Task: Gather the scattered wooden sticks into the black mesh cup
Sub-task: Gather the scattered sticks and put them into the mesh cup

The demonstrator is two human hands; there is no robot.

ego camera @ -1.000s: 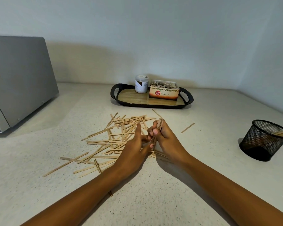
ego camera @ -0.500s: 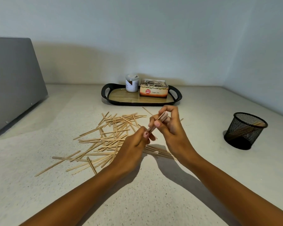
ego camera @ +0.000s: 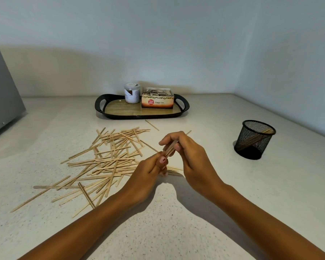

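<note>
Speckled pale counter (ego camera: 176,231) runs out from the near edge beneath us, and our two forearms reach over it. Our left hand (ego camera: 146,177) curls fingers and thumb round the lower end of a small bundle of wooden sticks (ego camera: 169,149), while our right hand (ego camera: 193,158) pinches the upper end between thumb and fingertips. The bundle is raised off the counter, slanting up to the right between both hands. Just beyond and left of our hands, the scattered sticks (ego camera: 111,158) lie crisscrossed in a loose heap from the counter's middle toward its left side, with a stray stick (ego camera: 152,125) farther back. The black mesh cup (ego camera: 254,139) stands upright well apart from the heap, toward the right edge, with a few sticks leaning inside. At the back edge sits a black tray (ego camera: 99,107) carrying a jar (ego camera: 132,92) and a tea box (ego camera: 157,102). We judge the bundle is being squared up for the carry. The danger is that these thin sticks fan out or slide free once one hand lets go, and ends pushed against the rim or the leaning sticks could tip the light cup.
</note>
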